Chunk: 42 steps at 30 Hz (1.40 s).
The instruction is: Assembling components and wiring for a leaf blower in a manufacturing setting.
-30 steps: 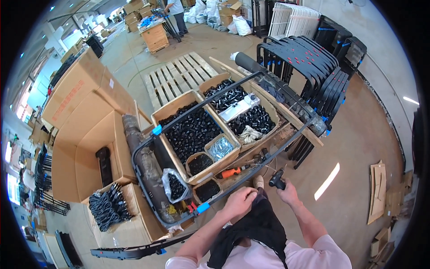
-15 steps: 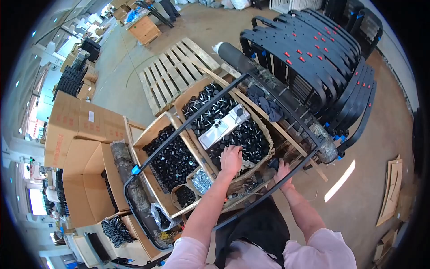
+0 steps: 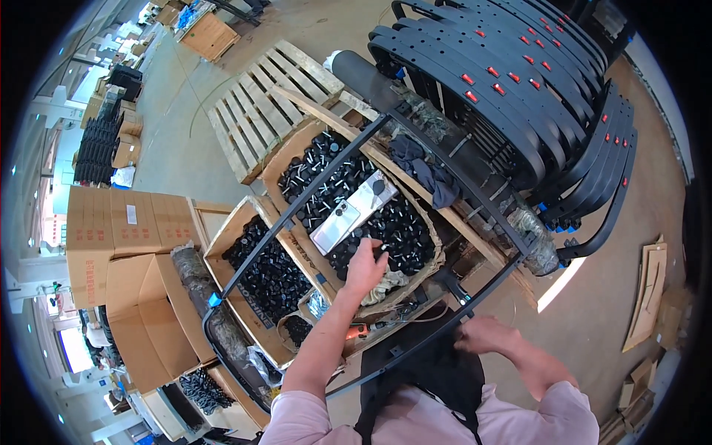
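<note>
A black tubular frame point(image 3: 288, 231) lies across two open boxes of hardware. My left hand point(image 3: 363, 268) reaches into the right-hand box, its thumb and fingers curled together among black round-headed bolts point(image 3: 404, 236); what they pinch is too small to make out. Beside it a smartphone point(image 3: 335, 226) rests on a pale flat box on the bolts. My right hand point(image 3: 488, 335) is closed just outside the frame's near bar, by my black apron; its fingertips are hidden. A black tool handle point(image 3: 449, 285) sits at the near right box corner, apart from that hand.
Left of it, another box holds small black caps point(image 3: 274, 271). An orange tool point(image 3: 356, 331) lies by the near edge. Black curved panels with red pieces point(image 3: 475, 81) are stacked at far right. A wooden pallet point(image 3: 256, 111) and cardboard cartons point(image 3: 133, 222) stand beyond and left.
My right hand has drawn back from the black tool handle toward my body, past the near bar. My left hand stays among the bolts, its fingers more curled. The whole view has shifted.
</note>
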Motion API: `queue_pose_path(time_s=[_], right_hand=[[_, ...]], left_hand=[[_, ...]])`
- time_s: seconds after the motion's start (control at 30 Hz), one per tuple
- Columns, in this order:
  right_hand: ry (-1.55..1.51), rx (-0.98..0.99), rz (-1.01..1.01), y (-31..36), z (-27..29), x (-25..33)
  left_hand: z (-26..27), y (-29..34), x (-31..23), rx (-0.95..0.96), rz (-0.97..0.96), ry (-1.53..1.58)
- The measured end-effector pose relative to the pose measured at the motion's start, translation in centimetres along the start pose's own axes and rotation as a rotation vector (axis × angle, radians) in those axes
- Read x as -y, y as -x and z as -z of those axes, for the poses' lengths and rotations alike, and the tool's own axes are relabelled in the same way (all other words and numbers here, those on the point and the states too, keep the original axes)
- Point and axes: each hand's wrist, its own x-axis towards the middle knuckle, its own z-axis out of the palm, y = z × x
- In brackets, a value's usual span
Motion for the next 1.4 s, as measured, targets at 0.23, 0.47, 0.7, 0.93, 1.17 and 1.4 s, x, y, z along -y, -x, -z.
queue_pose_path(time_s=[0.23,0.47,0.7,0.93,1.17,1.4], right_hand=[[0.202,-0.715,0.441,-13.5,6.8,6.2],[0.424,-0.694,0.191,-24.8,4.1,6.5],[0.104,-0.640,0.244,-19.4,5.5,6.0],[-0.451,-0.610,0.389,-7.1,7.3,4.7],[-0.640,-0.732,0.257,-0.1,5.9,2.9],[-0.665,-0.818,0.108,3.0,5.3,2.5]], left_hand=[[5.3,-7.8,-4.5,-0.105,0.055,0.346],[7.7,-19.9,-4.3,-0.328,-0.008,0.315],[7.2,-27.8,-5.5,-0.220,0.051,0.364],[4.8,-30.5,-2.5,-0.169,-0.023,0.475],[5.2,-29.8,-3.3,-0.115,-0.142,0.390],[5.8,-29.3,-4.4,-0.084,-0.276,0.241]])
